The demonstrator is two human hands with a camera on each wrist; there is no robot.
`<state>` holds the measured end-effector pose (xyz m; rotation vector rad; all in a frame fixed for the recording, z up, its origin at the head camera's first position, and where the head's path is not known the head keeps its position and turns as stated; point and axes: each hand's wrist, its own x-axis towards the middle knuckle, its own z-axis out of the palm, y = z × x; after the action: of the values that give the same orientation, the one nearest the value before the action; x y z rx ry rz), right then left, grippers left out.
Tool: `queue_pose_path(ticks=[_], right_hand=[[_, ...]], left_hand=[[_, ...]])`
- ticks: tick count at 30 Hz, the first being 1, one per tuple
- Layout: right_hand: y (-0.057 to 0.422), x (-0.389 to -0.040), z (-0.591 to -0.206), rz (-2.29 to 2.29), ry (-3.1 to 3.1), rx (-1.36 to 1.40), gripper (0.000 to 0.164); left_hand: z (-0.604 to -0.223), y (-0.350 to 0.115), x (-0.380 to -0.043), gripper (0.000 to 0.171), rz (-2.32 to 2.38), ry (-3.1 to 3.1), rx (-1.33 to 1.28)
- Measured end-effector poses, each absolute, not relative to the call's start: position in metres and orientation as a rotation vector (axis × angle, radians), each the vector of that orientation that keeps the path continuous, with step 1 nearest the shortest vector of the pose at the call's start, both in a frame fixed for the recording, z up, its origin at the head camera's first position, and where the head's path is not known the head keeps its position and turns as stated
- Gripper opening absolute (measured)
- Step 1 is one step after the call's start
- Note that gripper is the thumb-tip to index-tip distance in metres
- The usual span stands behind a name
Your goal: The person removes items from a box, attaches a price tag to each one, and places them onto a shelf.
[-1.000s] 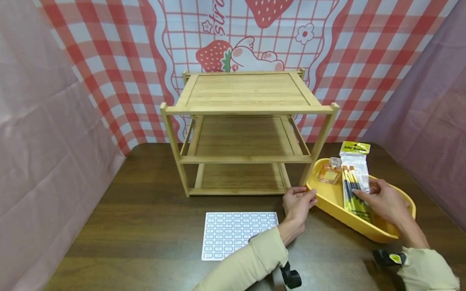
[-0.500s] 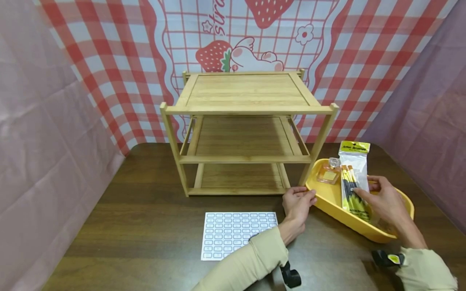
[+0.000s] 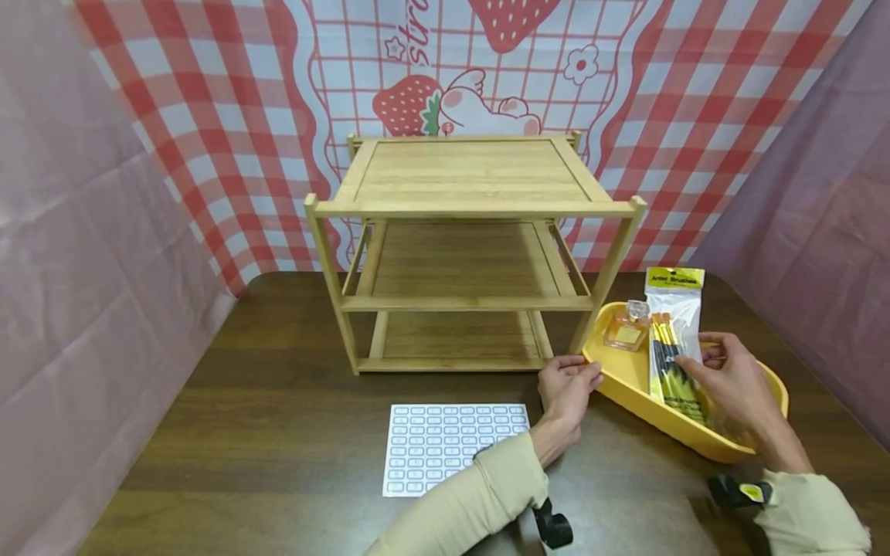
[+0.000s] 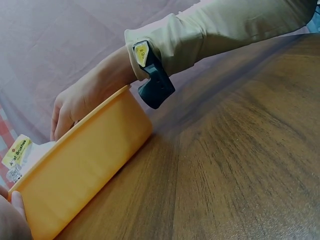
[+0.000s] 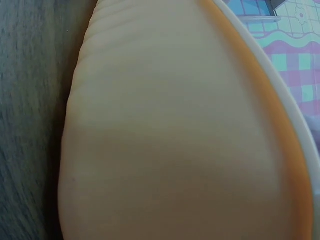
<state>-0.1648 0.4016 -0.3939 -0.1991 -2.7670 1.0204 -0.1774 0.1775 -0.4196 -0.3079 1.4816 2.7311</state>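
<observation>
at the right end of the wooden table (image 3: 264,432), the left hand (image 3: 568,390) pinches the left corner of a yellow tray (image 3: 629,369). inside sits a perfume bottle (image 3: 624,332), then a pack of artist brushes (image 3: 667,340), its top reaching past the far rim; the right hand (image 3: 742,390) grips that pack's edge. over the last second pack and tray have edged slightly leftward, which reads as adjusting, not lifting.

around them, left to right: a pink drape (image 3: 104,255), red-checked cloth (image 3: 188,116) behind, a label sheet (image 3: 445,448) before a three-tier rack (image 3: 473,174), a mauve drape (image 3: 799,193).
</observation>
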Motion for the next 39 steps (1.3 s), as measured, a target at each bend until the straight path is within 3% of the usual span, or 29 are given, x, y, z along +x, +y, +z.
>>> queue_pose_path(ticks=[12, 22, 39], right_hand=[[0.405, -0.169, -0.39, 1.067, -2.868, -0.172, 0.065], [0.411, -0.176, -0.386, 1.126, -2.947, -0.251, 0.078], [0.412, -0.178, -0.385, 1.136, -2.964, -0.216, 0.062]], left_hand=[[-0.42, 0.177, -0.177, 0.019, 2.75, 1.446, -0.292], [-0.42, 0.177, -0.177, 0.02, 2.742, 1.453, -0.299], [-0.419, 0.176, -0.178, 0.019, 2.722, 1.468, -0.296]])
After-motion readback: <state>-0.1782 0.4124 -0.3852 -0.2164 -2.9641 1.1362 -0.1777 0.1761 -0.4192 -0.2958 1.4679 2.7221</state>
